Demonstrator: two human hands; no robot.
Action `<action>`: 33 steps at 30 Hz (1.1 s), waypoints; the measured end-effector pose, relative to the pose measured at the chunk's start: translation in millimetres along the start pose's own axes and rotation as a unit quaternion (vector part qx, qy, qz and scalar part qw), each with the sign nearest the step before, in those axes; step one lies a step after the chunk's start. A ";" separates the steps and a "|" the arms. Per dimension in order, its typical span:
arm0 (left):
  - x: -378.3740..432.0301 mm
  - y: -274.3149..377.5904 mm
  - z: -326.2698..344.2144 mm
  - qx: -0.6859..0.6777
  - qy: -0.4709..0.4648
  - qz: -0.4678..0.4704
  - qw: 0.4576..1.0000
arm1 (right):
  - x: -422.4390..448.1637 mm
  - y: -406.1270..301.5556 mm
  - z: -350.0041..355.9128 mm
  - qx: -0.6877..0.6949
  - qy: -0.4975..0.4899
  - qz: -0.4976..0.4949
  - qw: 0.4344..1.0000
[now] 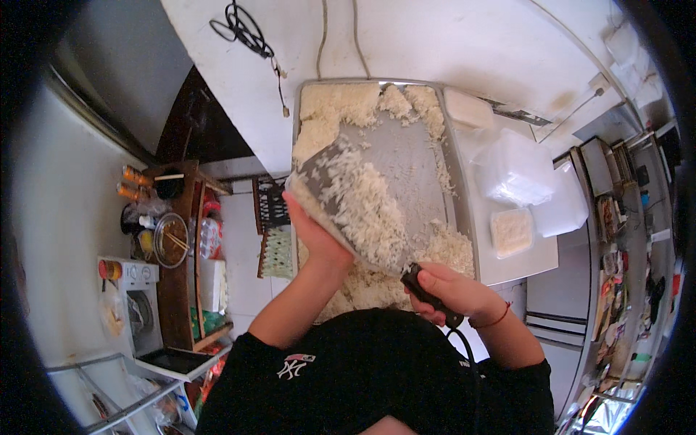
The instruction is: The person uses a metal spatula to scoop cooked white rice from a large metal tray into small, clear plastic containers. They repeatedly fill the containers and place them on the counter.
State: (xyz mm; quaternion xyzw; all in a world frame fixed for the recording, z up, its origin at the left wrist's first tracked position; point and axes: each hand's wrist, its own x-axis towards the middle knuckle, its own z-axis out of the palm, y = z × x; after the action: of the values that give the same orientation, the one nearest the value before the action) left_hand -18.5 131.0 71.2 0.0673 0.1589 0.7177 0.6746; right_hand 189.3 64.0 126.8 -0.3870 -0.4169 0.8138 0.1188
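My right hand [443,291] grips the dark handle of a wide-bladed cleaver [331,163]. Loose cooked rice [375,212] covers much of the blade, which is held above a large metal tray [470,234]. My left hand [321,231] is under the blade's left edge, holding what looks like a clear plastic container [321,215]; the blade hides most of it. More rice is in the tray: a thick layer [331,106] at the far left, clumps along the right side and a heap [446,247] near my right hand.
Right of the tray are a rice-filled clear container [512,232], another filled container [468,109] and stacked plastic containers [514,168]. A coiled black cable [242,27] lies beyond the tray. At left, a wooden shelf unit [182,304] holds a metal bowl [172,240]. Crowded shelves [614,244] stand at right.
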 end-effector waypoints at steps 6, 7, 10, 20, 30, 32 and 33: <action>0.9 16.2 -6.4 -0.141 -0.149 -0.068 0.976 | -21.6 -20.5 4.2 -0.048 0.107 -0.147 0.982; 0.6 15.7 -10.4 -0.110 -0.139 -0.070 0.982 | -26.9 -27.3 1.8 0.029 0.118 -0.154 0.981; -2.0 18.2 -7.5 -0.043 -0.096 -0.067 0.992 | -35.7 -23.0 -18.2 0.133 0.043 -0.111 0.984; -14.1 20.6 -16.8 -0.006 -0.105 -0.050 0.993 | -4.7 9.1 0.2 0.043 0.053 -0.020 0.997; -13.3 17.5 -23.6 -0.009 -0.054 -0.114 0.992 | -13.3 -14.4 -23.7 -0.130 0.068 -0.024 0.989; -12.6 19.4 -19.4 -0.016 -0.068 -0.127 0.989 | -11.6 -18.7 -27.6 -0.164 0.055 0.024 0.985; -11.8 21.4 -18.4 -0.020 -0.074 -0.130 0.988 | -12.6 -21.8 -29.0 -0.181 0.045 0.036 0.982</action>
State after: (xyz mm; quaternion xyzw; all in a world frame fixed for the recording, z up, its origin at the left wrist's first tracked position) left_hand -43.6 116.0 62.1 0.0860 0.1016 0.6196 0.7735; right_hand 216.0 88.2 140.1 -0.4534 -0.5369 0.7105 0.0360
